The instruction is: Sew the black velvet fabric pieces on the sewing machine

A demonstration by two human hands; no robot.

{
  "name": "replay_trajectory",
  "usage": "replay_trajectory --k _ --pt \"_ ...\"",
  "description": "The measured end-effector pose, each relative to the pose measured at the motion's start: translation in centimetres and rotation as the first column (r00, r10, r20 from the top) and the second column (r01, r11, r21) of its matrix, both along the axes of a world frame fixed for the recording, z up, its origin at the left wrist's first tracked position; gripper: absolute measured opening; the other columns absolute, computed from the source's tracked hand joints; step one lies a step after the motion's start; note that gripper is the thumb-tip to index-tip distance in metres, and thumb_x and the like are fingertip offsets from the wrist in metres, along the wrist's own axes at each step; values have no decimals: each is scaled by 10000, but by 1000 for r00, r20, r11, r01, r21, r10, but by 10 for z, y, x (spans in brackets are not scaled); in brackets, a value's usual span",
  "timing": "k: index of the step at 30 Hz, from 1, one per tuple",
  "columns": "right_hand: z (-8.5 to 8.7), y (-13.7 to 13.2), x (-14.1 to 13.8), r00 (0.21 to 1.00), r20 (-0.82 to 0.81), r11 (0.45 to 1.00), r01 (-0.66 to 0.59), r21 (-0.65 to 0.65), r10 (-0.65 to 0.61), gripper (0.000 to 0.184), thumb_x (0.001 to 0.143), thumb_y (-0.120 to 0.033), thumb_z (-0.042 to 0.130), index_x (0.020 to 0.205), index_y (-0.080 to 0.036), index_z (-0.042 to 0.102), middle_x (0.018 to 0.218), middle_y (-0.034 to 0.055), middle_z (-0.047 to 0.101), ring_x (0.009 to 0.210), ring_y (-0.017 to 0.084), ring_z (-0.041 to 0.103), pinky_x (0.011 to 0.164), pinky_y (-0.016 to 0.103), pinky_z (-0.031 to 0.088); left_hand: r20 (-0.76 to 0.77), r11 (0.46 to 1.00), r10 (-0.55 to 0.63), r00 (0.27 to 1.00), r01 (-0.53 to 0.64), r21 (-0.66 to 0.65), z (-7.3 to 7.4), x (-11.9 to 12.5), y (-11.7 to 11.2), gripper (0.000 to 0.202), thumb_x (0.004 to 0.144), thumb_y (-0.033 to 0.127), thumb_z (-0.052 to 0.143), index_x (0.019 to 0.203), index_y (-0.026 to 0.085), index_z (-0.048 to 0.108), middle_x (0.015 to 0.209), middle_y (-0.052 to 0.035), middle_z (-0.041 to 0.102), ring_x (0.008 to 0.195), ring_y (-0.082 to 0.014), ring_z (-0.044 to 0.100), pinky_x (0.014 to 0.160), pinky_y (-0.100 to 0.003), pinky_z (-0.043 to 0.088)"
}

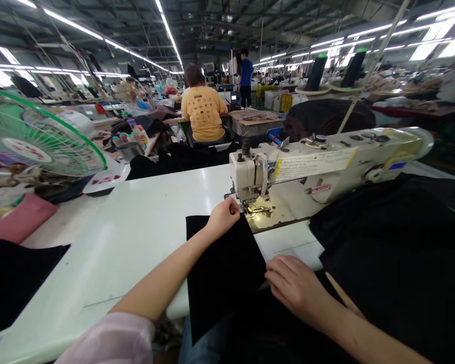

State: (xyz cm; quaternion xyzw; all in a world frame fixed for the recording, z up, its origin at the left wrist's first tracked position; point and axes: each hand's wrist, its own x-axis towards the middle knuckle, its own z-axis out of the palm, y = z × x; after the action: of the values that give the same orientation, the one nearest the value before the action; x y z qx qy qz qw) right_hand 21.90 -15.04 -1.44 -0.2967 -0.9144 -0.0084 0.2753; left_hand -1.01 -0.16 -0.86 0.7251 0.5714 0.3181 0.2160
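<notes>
A black fabric piece (pixel 222 265) lies on the white sewing table (pixel 144 227), running from the table's front edge up to the presser foot (pixel 258 208) of a white sewing machine (pixel 311 167). My left hand (pixel 223 216) is curled on the fabric's far corner, right beside the presser foot, fingers closed on the cloth. My right hand (pixel 293 285) rests knuckles-up on the fabric's right edge near the table front, fingers bent and pinching it.
A heap of black cloth (pixel 394 242) lies right of the machine. More black fabric (pixel 15 278) and a pink item (pixel 18 220) sit at left, with a green-rimmed fan (pixel 41 134). A person in a yellow shirt (pixel 203 112) sits ahead at another station.
</notes>
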Motion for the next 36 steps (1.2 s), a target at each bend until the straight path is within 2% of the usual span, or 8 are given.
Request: replay_trajectory --k 5,14,19,22,24,27,31,36 --pt "-1 3 -4 999 -31 1000 21 -19 -22 238 879 -20 451 921 -161 639 932 85 700 891 232 636 779 380 527 11 997 51 999 -50 -60 0 12 18 138 741 115 584 787 208 493 713 1 631 654 -151 602 624 -271 451" --pt "-1 5 -4 999 -30 998 8 -61 -10 230 873 -30 477 943 -172 643 930 85 711 897 240 655 818 401 551 -95 996 68 993 -74 -54 7 15 19 141 788 118 597 873 194 513 733 -11 643 686 -173 629 640 -282 476" --pt "3 2 3 1000 -4 997 -26 -78 26 266 897 -47 467 1041 -149 665 1046 114 729 987 258 660 884 431 568 -227 986 163 960 -148 80 23 20 -19 145 837 124 593 974 157 557 1023 -147 649 1043 -307 599 894 -454 474" --pt "5 -2 9 999 3 996 -35 -85 36 321 893 -41 464 1136 -127 656 1123 132 724 1057 266 653 931 443 566 -375 972 -122 919 187 141 24 20 -77 77 888 142 551 925 182 606 1025 -114 653 1029 -278 603 906 -439 495" --pt "5 -4 10 999 14 994 -38 -104 40 356 889 -43 467 1182 -133 649 1153 131 719 1089 268 647 952 442 564 -419 865 -403 814 488 116 17 18 -117 121 911 159 525 941 197 636 1016 -90 680 988 -242 632 879 -393 534" --pt "6 0 9 999 35 989 -30 -142 36 385 882 -43 476 1219 -124 642 1195 137 708 1117 275 638 975 452 558 -479 780 -470 742 603 168 3 11 -147 298 899 125 498 1166 152 629 1197 -142 681 1127 -278 621 946 -430 552" --pt "4 17 3 999 50 987 5 -162 3 398 881 -56 512 1258 -109 630 1252 146 683 1152 283 613 1015 478 530 -544 753 -452 708 629 193 0 3 -128 353 911 107 471 1231 83 617 1244 -186 671 1156 -298 622 985 -460 555" --pt "5 51 -6 995 98 988 23 -152 -8 380 874 -74 557 1240 -130 641 1240 132 671 1158 277 578 1033 472 495 -513 756 -472 716 629 181 12 -3 -87 317 945 133 457 1190 148 658 1184 -150 698 1122 -261 642 953 -442 573"
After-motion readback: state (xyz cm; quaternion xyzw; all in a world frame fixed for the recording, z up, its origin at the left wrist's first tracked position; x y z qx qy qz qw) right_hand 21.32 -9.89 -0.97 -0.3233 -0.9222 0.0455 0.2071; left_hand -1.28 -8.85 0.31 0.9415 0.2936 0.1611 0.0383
